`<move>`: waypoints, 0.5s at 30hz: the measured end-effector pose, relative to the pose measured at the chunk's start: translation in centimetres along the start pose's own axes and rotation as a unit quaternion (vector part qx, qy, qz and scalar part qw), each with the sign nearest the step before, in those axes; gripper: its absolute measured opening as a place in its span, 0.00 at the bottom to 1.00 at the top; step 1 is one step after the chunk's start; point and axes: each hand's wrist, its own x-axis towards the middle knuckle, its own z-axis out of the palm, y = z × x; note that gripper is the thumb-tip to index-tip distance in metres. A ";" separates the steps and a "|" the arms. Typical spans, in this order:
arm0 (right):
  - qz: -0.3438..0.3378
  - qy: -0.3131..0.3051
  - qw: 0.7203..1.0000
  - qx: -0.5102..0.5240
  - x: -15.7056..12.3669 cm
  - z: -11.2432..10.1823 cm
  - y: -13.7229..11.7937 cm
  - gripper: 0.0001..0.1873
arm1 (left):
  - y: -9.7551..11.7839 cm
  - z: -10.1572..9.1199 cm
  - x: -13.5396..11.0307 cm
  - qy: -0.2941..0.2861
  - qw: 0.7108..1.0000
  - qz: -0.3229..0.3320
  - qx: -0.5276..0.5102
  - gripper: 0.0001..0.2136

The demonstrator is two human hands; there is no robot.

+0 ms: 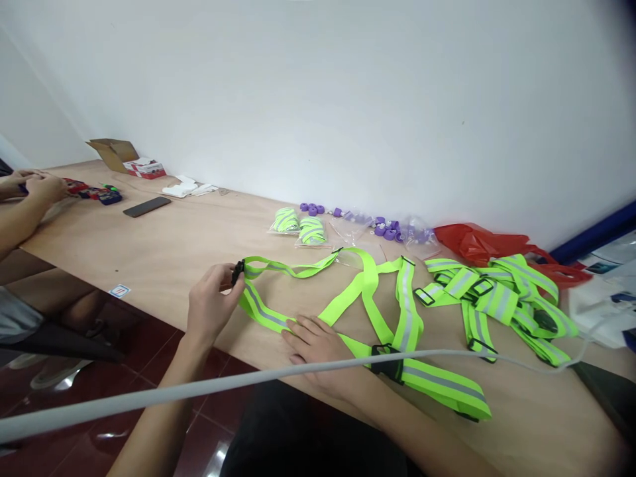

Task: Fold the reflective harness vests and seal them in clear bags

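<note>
A neon-green reflective strap harness with grey stripes lies spread on the wooden table. My left hand pinches the black buckle at the harness's left end. My right hand lies flat on the table, fingers pressing a strap of the same harness near the table's front edge. A second black buckle sits on the strap just right of my right hand.
A heap of more green harnesses lies to the right, with a red plastic bag behind. Two packed harnesses and purple parts sit near the wall. A grey cable crosses in front. Another person's hands, a phone and a cardboard box are at far left.
</note>
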 end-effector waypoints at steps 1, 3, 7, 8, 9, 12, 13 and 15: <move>-0.001 0.001 1.000 -0.003 0.0 0.0 0.0 0.20 | 0.7 0.1 -0.1 -0.004 0.999 0.042 0.009 0.10; -0.010 0.005 1.000 -0.012 0.0 -0.1 -0.1 0.20 | 1.7 0.4 -0.3 -0.009 0.993 0.114 0.023 0.11; -0.013 0.012 0.999 -0.028 0.6 -0.8 -0.8 0.18 | 2.9 1.0 -0.5 -0.025 0.988 0.155 -0.009 0.12; -0.008 0.012 0.999 -0.031 0.9 -1.0 -1.1 0.18 | 3.1 1.2 -0.6 -0.029 0.988 0.148 -0.026 0.12; -0.003 0.010 0.999 -0.035 1.3 -1.3 -1.3 0.19 | 3.3 1.3 -0.7 -0.034 0.989 0.139 -0.042 0.11; 0.006 -0.001 0.998 -0.056 2.4 -1.8 -1.8 0.21 | 4.2 1.7 -0.9 -0.038 0.989 0.125 -0.074 0.10; 0.007 -0.004 0.998 -0.065 2.7 -1.8 -1.9 0.20 | 4.6 1.8 -1.0 -0.038 0.987 0.132 -0.078 0.10; 0.002 -0.010 0.997 -0.078 3.2 -1.6 -1.9 0.17 | 5.4 2.0 -1.1 -0.039 0.984 0.155 -0.075 0.11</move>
